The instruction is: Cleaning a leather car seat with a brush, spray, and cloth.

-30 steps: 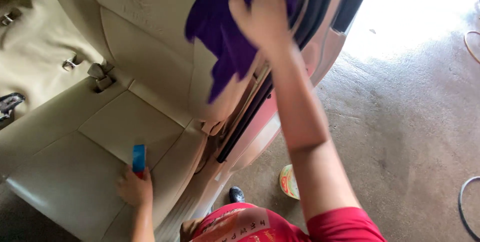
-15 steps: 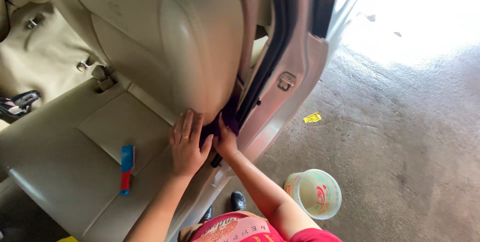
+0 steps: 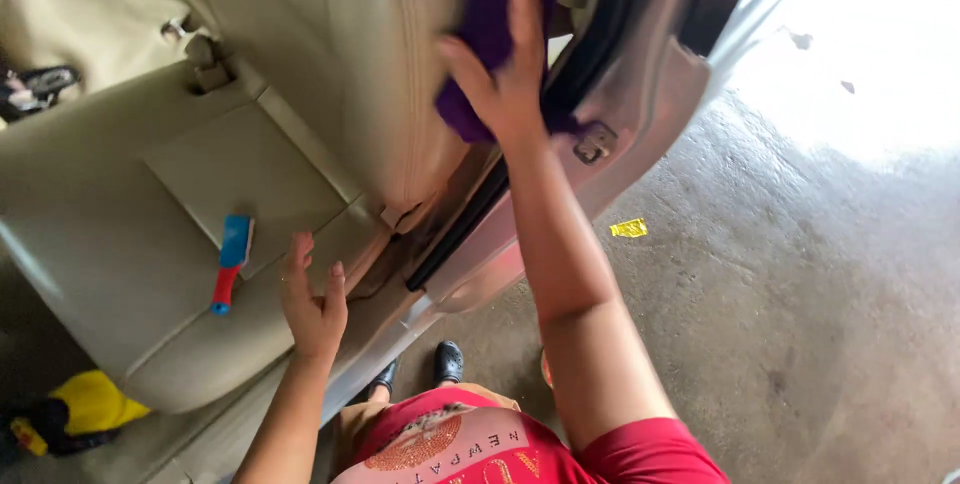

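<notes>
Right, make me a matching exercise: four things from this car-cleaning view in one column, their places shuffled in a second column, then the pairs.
1. purple cloth
2. blue and red brush
3. small yellow scrap
4. yellow bottle

A. on the concrete floor outside the door
B. under the right hand, against the beige seat back
C. low beside the seat's front edge
D. lying on the beige seat cushion

Pairs: 1-B, 2-D, 3-A, 4-C

Daylight pouring in from upper right, blowing out concrete floor (image 3: 850,74) to near white glare. Rest of floor sitting in even, duller light. Beige car seat (image 3: 150,204) getting soft diffuse light, no hard shadows; footwell at lower left falling dark. Right hand (image 3: 505,84) and purple cloth (image 3: 490,24) smearing slightly with motion blur. Left hand (image 3: 312,304) staying fairly sharp. Wide-angle lens bending door frame (image 3: 640,84) lines toward edges.
</notes>
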